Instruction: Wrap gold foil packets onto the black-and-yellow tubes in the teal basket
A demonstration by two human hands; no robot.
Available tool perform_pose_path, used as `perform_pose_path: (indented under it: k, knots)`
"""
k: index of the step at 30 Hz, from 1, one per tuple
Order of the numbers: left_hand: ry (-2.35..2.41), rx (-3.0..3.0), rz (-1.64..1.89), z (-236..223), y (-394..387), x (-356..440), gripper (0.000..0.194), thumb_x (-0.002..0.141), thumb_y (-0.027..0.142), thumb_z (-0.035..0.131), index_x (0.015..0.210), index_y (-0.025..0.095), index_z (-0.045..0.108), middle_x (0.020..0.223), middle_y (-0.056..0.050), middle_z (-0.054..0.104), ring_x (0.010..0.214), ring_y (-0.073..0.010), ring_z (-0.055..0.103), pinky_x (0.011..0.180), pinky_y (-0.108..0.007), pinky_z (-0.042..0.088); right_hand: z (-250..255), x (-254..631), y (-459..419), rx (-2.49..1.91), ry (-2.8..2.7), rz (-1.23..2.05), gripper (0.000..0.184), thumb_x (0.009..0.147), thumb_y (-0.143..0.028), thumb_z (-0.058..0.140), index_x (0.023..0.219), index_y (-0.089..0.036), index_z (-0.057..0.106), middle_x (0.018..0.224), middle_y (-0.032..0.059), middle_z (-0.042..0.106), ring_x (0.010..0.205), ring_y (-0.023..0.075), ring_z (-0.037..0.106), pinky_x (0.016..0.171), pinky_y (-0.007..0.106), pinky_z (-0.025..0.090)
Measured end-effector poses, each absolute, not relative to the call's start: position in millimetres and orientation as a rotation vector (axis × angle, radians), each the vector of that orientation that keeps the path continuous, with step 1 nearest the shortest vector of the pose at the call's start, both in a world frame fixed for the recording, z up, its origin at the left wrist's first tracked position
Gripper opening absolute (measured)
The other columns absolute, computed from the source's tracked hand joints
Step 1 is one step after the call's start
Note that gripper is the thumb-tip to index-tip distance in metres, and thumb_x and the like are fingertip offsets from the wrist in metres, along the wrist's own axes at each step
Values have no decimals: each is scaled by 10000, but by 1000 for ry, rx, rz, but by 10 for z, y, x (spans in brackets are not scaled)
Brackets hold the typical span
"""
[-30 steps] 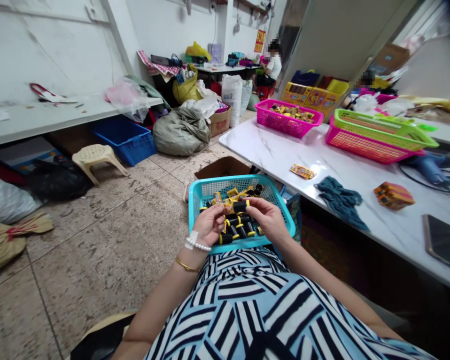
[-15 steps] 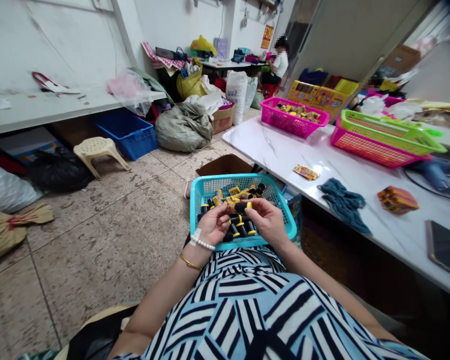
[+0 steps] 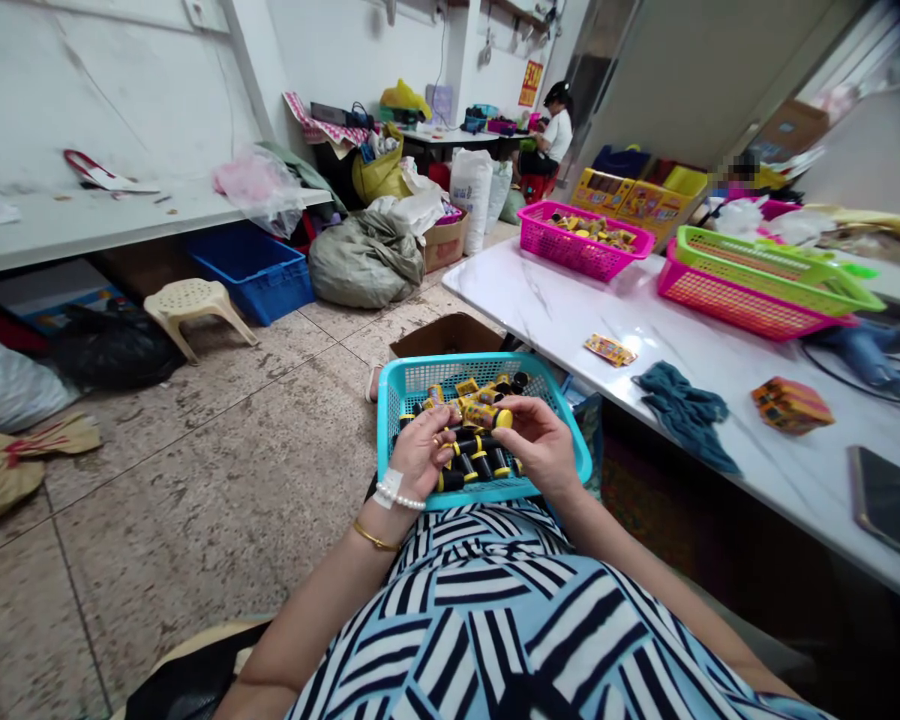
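Above a turquoise basket point(image 3: 388, 425) on my lap, both hands meet at a small cylinder point(image 3: 481, 415) with a yellow end cap and a printed yellow sleeve around its body. The thumb and fingers of my right hand point(image 3: 544, 445) pinch its capped end. My left hand point(image 3: 418, 455) is closed at the other end, its fingertips against the sleeve's edge; what exactly lies between them is partly hidden. Inside the basket are several black cylinders point(image 3: 482, 464) with yellow caps, lying below my hands. Beyond them lie yellow printed pieces point(image 3: 466, 387).
At the right is a marble-patterned table point(image 3: 547, 320) with a pink basket point(image 3: 570, 252) of yellow pieces, stacked baskets point(image 3: 765, 290), a printed strip point(image 3: 610, 349), a teal cloth point(image 3: 682, 410), a printed block point(image 3: 791, 405) and a phone point(image 3: 892, 500). An open carton point(image 3: 446, 335) stands behind my basket.
The black body of the held cylinder showed bare beside the printed sleeve earlier; now the sleeve covers it up to the yellow cap. My hands stay over the basket.
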State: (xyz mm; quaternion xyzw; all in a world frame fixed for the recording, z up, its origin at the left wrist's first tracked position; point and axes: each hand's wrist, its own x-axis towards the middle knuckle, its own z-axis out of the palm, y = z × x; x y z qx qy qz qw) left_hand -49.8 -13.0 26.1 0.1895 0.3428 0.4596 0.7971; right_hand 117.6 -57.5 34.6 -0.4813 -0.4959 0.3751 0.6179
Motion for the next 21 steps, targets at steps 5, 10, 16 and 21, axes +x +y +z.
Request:
perform_pose_path:
  k: [5,10,16,21]
  knots:
    - [684,673,832,251,-142,-517,471,603,375,900,940,119,693,766,-37,665,595,-93,585,484,-180,424,281,1221,-595,-1130,-1466,738,300,767,-331,793,1053,-274,723,1083,55,671,1025,213,651,932,374,536]
    - [677,797,850,279,-123,-506,453,594,386,906,888,108,703,749,-30,662,625,-93,589,589,-212,451,323,1253,-585,-1144,-1782,390,364,851,-258,710,1213,-295,694,1082,63,666,979,190,663,881,348,558]
    - [673,757,729,300,-62,-576,508,640,503,849,963,149,681,724,-20,657,558,-95,567,500,-202,400,355,1294,-592,-1119,-1877,186,474,870,-171,656,1331,-262,587,1128,80,697,978,183,686,896,337,574]
    - [709,895,826,253,-64,-556,400,635,398,875,894,161,684,684,12,635,562,-81,545,528,-197,410,282,1260,-615,-1104,-1861,184,298,845,-159,675,1135,-229,664,1014,75,735,934,196,709,846,341,597]
